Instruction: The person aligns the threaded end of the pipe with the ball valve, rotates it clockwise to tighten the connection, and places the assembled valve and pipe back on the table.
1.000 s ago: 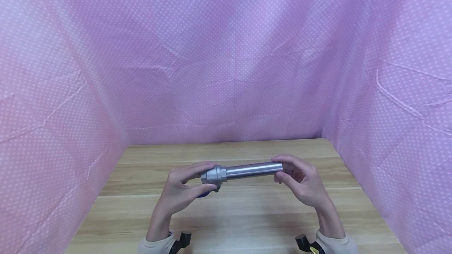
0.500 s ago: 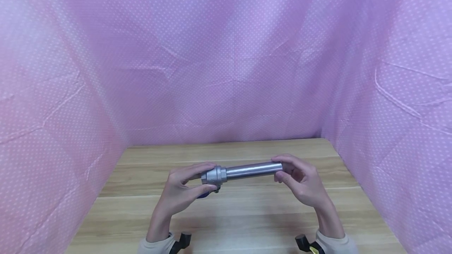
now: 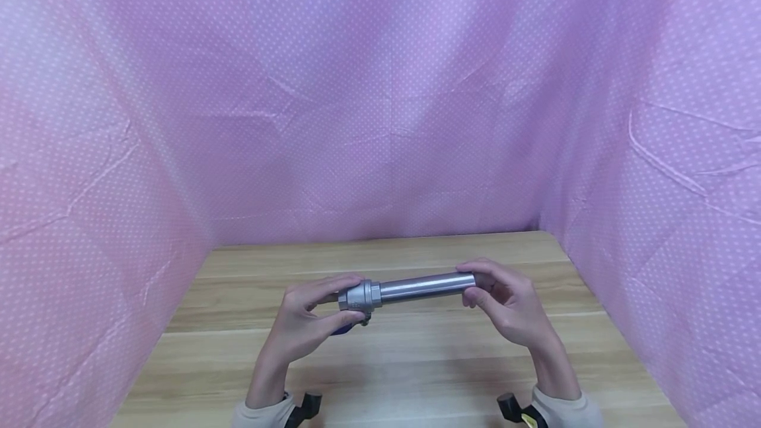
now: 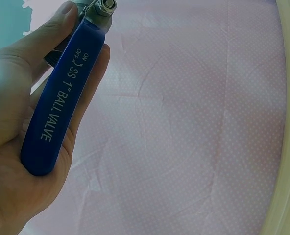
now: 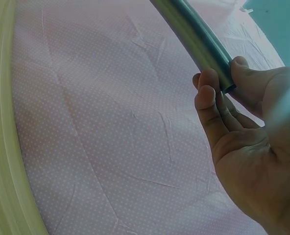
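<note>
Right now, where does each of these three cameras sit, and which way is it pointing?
Head: worn on the head, looks down at the wooden table; both hands grip the metal pipe.
Left wrist: looks up past the left hand and the valve's blue handle.
Right wrist: looks up past the right hand.
Shared: pipe, pink cloth.

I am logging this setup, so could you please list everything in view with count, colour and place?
valve: one, silver, held over the table at the pipe's left end
handle: one, blue, printed "SS 1" BALL VALVE", lying in the left palm
pipe: one, silver, level, joined to the valve
table: one, light wood, below the hands
cloth: pink, white-dotted, behind and at both sides
left hand: grips the valve
right hand: holds the pipe's right end
</note>
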`<action>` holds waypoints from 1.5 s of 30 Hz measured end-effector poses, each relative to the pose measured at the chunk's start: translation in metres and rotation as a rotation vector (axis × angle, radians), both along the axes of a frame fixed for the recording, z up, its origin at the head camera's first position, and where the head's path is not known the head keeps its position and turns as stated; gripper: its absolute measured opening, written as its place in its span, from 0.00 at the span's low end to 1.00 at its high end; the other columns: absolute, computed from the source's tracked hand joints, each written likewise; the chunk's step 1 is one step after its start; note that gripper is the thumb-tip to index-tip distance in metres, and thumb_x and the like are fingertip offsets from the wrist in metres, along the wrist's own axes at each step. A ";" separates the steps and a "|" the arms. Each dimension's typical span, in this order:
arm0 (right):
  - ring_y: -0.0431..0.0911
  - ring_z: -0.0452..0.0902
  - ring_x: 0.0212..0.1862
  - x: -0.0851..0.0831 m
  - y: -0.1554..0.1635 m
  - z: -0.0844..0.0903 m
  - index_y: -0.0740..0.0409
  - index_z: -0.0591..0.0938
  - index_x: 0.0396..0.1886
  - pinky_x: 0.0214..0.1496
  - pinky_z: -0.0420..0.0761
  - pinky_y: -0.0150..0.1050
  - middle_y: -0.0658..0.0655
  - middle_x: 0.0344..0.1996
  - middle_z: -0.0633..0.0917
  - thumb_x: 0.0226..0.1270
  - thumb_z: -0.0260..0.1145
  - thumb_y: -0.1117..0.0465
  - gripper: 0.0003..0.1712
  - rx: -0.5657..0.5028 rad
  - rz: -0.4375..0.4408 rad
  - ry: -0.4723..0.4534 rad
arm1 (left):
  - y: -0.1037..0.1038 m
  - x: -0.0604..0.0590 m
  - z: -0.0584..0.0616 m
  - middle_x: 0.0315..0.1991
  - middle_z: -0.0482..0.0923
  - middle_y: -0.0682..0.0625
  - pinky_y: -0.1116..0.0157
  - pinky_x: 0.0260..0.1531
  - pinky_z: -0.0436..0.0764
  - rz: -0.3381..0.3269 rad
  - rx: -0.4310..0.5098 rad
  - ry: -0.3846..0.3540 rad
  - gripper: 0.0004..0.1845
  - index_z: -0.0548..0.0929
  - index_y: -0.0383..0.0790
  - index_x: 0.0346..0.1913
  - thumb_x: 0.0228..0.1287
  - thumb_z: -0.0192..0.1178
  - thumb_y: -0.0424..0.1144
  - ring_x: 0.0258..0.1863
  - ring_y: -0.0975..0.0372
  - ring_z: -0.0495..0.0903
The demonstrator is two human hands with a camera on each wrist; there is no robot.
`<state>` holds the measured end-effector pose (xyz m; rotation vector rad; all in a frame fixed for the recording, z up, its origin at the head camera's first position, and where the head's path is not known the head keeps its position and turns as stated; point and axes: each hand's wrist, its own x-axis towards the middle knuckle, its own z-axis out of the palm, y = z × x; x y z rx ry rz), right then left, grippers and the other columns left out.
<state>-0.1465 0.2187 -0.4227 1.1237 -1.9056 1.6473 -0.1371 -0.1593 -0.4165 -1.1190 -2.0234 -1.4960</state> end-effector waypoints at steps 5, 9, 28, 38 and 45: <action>0.43 0.86 0.32 -0.002 0.000 0.000 0.76 0.83 0.62 0.32 0.89 0.32 0.60 0.30 0.88 0.65 0.64 0.92 0.27 -0.004 0.024 0.019 | 0.000 0.001 0.001 0.59 0.93 0.35 0.66 0.55 0.97 0.008 -0.006 0.001 0.31 0.91 0.34 0.62 0.53 0.85 0.20 0.59 0.67 0.92; 0.44 0.87 0.32 -0.001 0.000 -0.001 0.77 0.83 0.62 0.31 0.90 0.33 0.61 0.30 0.89 0.64 0.63 0.92 0.28 -0.005 0.030 0.014 | 0.000 0.001 0.001 0.59 0.93 0.34 0.67 0.56 0.96 0.012 -0.007 0.003 0.31 0.91 0.34 0.62 0.53 0.85 0.20 0.60 0.67 0.92; 0.41 0.89 0.38 0.001 -0.002 0.000 0.73 0.84 0.64 0.33 0.90 0.30 0.53 0.50 0.89 0.61 0.65 0.94 0.32 0.001 0.009 -0.022 | -0.001 0.000 0.001 0.58 0.93 0.34 0.67 0.57 0.96 0.013 0.001 0.008 0.31 0.91 0.33 0.62 0.53 0.85 0.19 0.59 0.67 0.92; 0.44 0.83 0.31 -0.002 -0.002 -0.001 0.77 0.83 0.63 0.26 0.84 0.35 0.59 0.31 0.86 0.62 0.64 0.93 0.30 -0.004 0.030 0.013 | -0.001 0.000 0.001 0.58 0.93 0.33 0.67 0.57 0.96 0.019 0.001 0.001 0.31 0.91 0.33 0.62 0.52 0.85 0.19 0.60 0.68 0.92; 0.44 0.83 0.31 -0.001 -0.002 -0.001 0.76 0.83 0.63 0.27 0.85 0.34 0.59 0.29 0.87 0.64 0.64 0.92 0.29 0.007 0.012 -0.007 | -0.001 0.000 0.001 0.58 0.93 0.32 0.67 0.57 0.96 0.020 0.006 0.000 0.31 0.91 0.33 0.62 0.51 0.85 0.19 0.61 0.67 0.92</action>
